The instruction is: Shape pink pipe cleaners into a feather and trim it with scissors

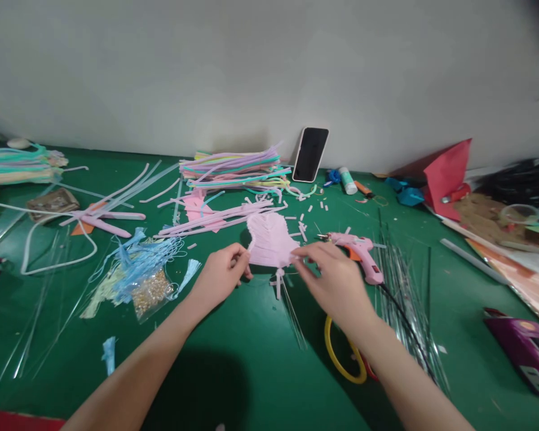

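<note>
The small pale-pink ribbed piece (272, 240), wider at its lower edge, sits between both hands (227, 265).

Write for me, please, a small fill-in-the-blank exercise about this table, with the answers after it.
The pink piece is between the left hand and the ____ hand.
Behind the phone is a grey ____.
The tabletop is ____ in colour.
The bag of beads lies nearer to the ____ arm.

Answers: right; wall; green; left.
</note>
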Demonstrator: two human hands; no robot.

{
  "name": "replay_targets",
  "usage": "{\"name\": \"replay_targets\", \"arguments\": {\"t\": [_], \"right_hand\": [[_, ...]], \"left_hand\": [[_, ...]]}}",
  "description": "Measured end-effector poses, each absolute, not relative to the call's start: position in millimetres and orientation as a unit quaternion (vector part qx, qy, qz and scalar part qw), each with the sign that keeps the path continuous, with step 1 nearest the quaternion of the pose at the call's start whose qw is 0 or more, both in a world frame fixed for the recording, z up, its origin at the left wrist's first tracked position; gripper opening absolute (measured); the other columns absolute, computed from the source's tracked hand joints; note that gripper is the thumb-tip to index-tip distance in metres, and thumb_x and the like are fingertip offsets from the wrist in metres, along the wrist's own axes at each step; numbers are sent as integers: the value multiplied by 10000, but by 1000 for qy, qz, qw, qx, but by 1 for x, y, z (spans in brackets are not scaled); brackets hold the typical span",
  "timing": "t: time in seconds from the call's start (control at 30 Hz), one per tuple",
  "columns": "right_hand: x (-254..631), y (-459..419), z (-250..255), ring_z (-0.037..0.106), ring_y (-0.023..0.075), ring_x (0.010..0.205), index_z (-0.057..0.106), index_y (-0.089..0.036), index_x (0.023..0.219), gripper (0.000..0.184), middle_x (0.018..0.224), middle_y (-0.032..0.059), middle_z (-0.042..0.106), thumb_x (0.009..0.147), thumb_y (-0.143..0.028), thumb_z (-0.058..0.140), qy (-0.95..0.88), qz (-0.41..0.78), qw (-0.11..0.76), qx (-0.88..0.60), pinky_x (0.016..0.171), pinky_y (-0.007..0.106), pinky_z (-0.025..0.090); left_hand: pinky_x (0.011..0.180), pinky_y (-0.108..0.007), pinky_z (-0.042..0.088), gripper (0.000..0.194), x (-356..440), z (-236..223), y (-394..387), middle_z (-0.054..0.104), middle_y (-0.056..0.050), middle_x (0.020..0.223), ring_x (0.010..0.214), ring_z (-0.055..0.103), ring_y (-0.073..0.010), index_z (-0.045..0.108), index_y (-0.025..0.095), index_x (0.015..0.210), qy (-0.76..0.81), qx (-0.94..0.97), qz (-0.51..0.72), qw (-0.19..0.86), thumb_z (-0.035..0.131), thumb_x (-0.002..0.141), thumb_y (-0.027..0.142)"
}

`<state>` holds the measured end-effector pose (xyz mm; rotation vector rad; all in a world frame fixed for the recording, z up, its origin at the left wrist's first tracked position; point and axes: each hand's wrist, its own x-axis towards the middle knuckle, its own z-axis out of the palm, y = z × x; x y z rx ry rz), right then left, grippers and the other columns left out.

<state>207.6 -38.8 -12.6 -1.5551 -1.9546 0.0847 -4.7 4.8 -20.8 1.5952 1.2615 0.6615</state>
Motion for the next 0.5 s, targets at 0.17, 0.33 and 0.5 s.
{"name": "replay_targets", "arguments": {"t": [0.17,0.33,0.5], "right_hand": [[245,-42,-9,678,286,866,672,-160,1110,393,926,100,747,789,-387,684,-616,97,267,-735,781,434,513],[242,-39,-7,700,224,756,707,-186,953,456,890,94,741,782,-599,614,-466,402,435,-657,671,346,567],[234,-41,-7,622,133,529,695,-190,708,375,634,28,690,675,-559,748,-421,494,474,-595,570,262,548]], "left_hand": [[499,-218,453,227,-9,-22,8,641,-6,653,622,671,-163,516,197,768,509,660,285,473,468,910,368],[550,-233,471,262,-12,-17,9,661,-7,667,633,646,-151,533,191,786,458,672,291,504,474,921,408],[623,-270,504,312,-11,-12,8,696,-38,737,665,628,-160,601,173,788,424,654,286,557,531,886,462]]}}
